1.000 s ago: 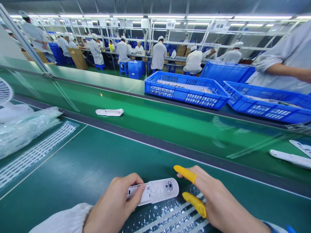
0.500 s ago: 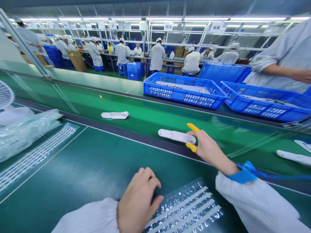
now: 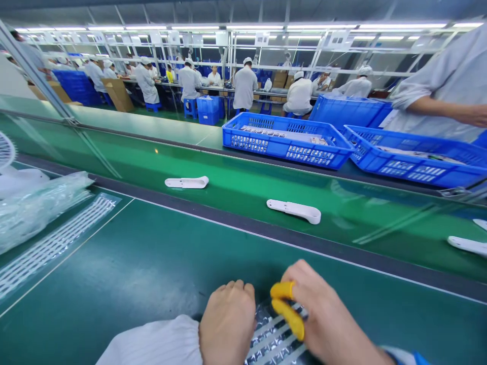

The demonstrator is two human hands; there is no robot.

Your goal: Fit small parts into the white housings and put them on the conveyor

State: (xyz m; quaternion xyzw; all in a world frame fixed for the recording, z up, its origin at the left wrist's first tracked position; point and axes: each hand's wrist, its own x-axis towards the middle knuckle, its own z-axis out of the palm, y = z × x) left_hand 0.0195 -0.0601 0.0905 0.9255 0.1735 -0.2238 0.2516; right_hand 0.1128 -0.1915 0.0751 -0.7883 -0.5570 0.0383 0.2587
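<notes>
My left hand (image 3: 228, 322) is closed with its fingers curled under, at the left edge of a clear plastic sheet (image 3: 272, 339) with pale strips and rows of small clear pieces. Whatever its fingers hold, if anything, is hidden. Over the right part of that sheet is my right hand (image 3: 327, 314), with yellow finger covers on thumb and forefinger. Those two tips are brought together in a pinch, and I cannot make out anything between them. Beyond the hands, a long white plastic part (image 3: 294, 210) lies on the green conveyor belt (image 3: 236, 197), apart from both hands.
Another white part (image 3: 186, 182) lies farther left on the belt, and more lie at far right. Two blue crates (image 3: 285, 144) stand behind it. At left are a plastic bag pile (image 3: 38, 208), a striped sheet (image 3: 57, 243) and a white fan (image 3: 19, 175). A co-worker stands at right.
My right hand has let go of the white part and come back down to the sheet, its fingertips closing together. The white parts have shifted right. My left hand has curled its fingers in.
</notes>
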